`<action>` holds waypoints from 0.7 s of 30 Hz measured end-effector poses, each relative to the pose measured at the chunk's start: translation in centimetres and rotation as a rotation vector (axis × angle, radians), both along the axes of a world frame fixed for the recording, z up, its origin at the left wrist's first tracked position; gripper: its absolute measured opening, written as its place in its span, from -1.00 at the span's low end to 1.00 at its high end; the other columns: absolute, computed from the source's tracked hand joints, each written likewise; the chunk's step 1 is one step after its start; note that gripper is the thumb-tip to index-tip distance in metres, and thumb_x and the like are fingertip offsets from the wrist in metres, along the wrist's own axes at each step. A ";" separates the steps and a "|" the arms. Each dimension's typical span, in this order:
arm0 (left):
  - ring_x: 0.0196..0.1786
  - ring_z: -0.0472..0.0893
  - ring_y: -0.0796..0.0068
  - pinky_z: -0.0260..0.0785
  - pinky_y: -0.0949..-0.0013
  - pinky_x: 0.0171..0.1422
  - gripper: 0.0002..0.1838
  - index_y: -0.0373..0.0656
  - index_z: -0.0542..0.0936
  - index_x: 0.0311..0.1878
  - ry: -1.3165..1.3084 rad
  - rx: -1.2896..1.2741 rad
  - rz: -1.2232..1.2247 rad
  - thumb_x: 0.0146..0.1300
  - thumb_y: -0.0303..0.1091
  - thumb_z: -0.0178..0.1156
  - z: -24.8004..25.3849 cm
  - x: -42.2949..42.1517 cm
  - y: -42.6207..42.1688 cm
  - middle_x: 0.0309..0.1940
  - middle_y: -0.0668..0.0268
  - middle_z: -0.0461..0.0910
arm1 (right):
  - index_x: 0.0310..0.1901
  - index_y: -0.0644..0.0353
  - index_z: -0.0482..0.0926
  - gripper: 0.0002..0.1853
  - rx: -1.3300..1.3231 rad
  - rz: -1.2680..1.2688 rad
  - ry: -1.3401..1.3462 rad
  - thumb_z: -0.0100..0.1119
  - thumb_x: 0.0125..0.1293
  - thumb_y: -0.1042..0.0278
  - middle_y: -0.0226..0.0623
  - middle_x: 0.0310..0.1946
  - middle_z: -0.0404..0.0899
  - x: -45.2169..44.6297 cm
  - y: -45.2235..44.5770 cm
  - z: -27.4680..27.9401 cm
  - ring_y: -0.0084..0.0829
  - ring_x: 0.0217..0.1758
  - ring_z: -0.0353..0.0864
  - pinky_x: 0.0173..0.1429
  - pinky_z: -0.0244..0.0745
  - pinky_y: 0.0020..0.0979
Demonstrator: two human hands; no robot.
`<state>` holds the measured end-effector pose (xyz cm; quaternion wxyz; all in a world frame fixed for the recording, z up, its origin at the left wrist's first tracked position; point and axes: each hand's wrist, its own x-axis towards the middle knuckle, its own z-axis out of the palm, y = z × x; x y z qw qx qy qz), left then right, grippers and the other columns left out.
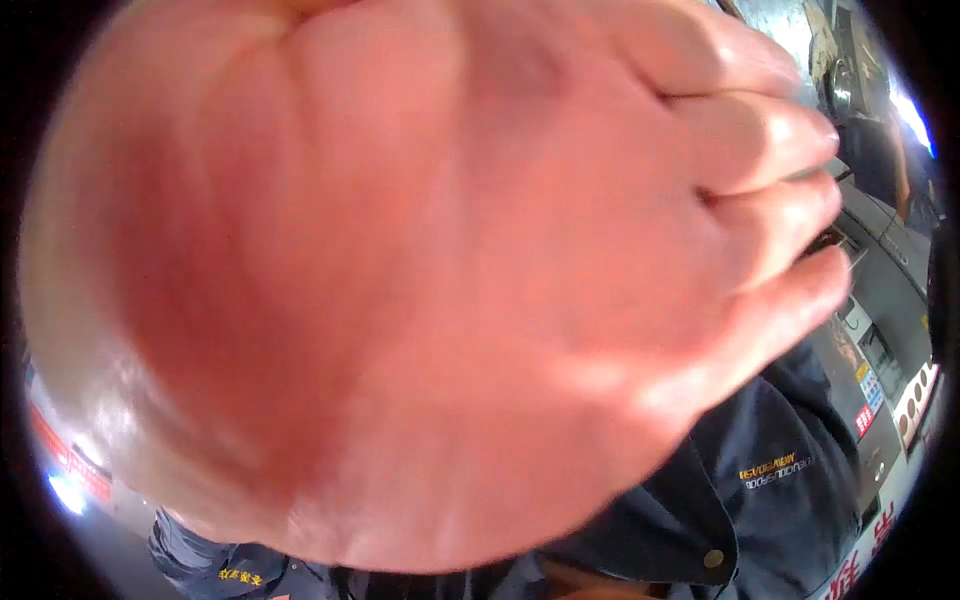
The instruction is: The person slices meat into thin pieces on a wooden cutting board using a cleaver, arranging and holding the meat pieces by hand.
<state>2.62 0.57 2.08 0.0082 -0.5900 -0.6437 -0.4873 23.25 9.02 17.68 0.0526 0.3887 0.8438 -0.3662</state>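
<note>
A hand very close to the camera fills most of the head view. By its position it looks like my left hand (pixel 470 290), with the palm toward the lens and the fingers pointing right. The fingers are stretched out side by side, with nothing visible between them. A dark jacket (pixel 790 440) with small yellow and white lettering and a round button shows below the fingers. Whatever lies behind the palm is hidden. My right hand cannot be made out.
Along the right edge stands a grey cabinet or machine (pixel 890 270) with coloured stickers. Below it is a white surface with red characters (pixel 880 530). Dark cloth with yellow characters (pixel 240 577) shows at lower left. Bright lights glare at both sides.
</note>
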 end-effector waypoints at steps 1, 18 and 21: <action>-0.01 0.67 -0.03 0.46 0.09 0.15 -0.86 -0.20 0.64 -0.19 0.003 -0.001 0.002 0.39 -0.32 0.27 0.0 0.1 -0.1 -0.12 0.07 0.69 | -0.03 0.19 0.42 -0.72 -0.016 -0.001 -0.014 0.21 0.57 0.15 0.07 -0.55 0.63 1.1 -0.4 1.3 0.24 -0.41 0.70 -0.30 0.57 0.20; 0.00 0.64 -0.05 0.44 0.04 0.15 -0.84 -0.19 0.67 -0.13 -0.003 0.013 0.002 0.28 -0.37 0.31 0.8 -0.6 -0.9 -0.06 0.07 0.68 | -0.03 0.19 0.42 -0.72 -0.046 -0.049 -0.005 0.21 0.57 0.15 0.08 -0.54 0.64 3.3 -1.9 5.5 0.24 -0.39 0.71 -0.28 0.58 0.20; 0.00 0.63 -0.05 0.44 0.03 0.15 -0.83 -0.19 0.67 -0.11 -0.016 0.007 0.008 0.27 -0.37 0.31 -1.5 -0.4 -0.3 -0.05 0.07 0.67 | -0.03 0.19 0.42 -0.72 -0.052 -0.062 -0.001 0.21 0.57 0.15 0.08 -0.54 0.64 3.2 -1.3 2.7 0.24 -0.39 0.71 -0.28 0.59 0.19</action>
